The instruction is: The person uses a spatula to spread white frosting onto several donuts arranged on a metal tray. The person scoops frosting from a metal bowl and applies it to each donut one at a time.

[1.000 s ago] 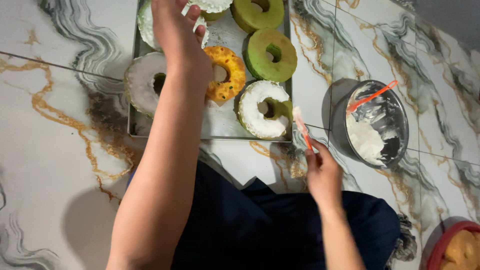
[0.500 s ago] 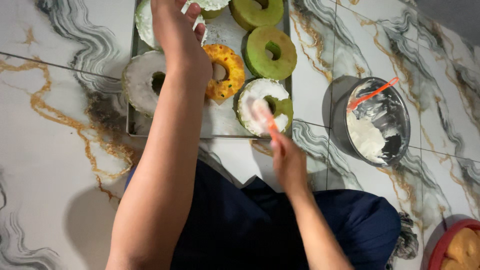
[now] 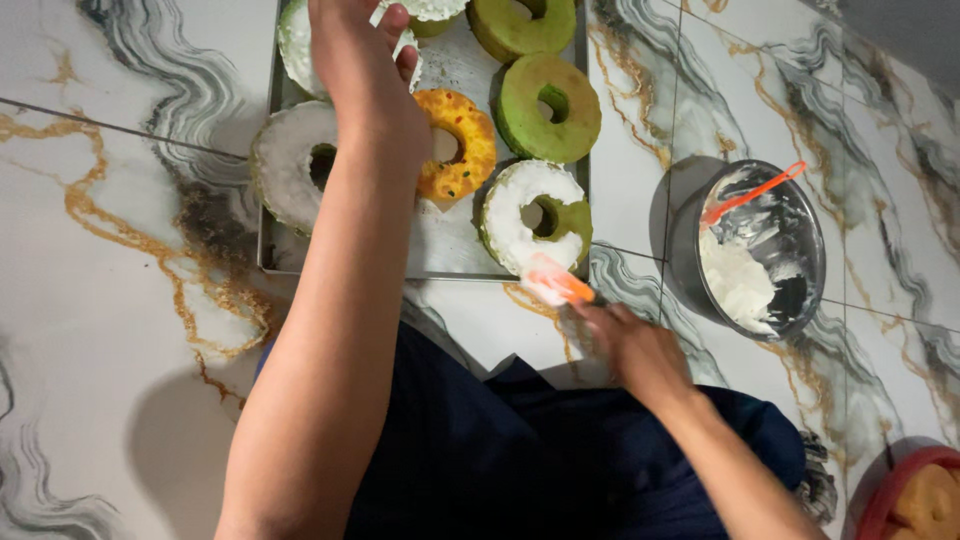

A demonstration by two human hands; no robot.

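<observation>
Your right hand (image 3: 632, 345) has its fingers clamped on the handle of a small orange spatula (image 3: 560, 283), whose white-smeared blade lies against the near edge of a green ring-shaped cake half coated in white cream (image 3: 530, 215). This looks like the frosting step, and the bare green side likely calls for a fresh load of cream spread round the curve. Your left hand (image 3: 365, 75) reaches over the flat metal baking tray (image 3: 440, 262), fingers loosely curled, holding nothing you can see, above a yellow speckled ring cake (image 3: 462, 140). Beside it sit a fully white-coated ring cake (image 3: 292, 165) and a plain matte green ring cake (image 3: 550, 105). To the right, on the glossy marble-patterned floor (image 3: 120, 300), stands a round steel bowl (image 3: 748, 250) of soft cream.
</observation>
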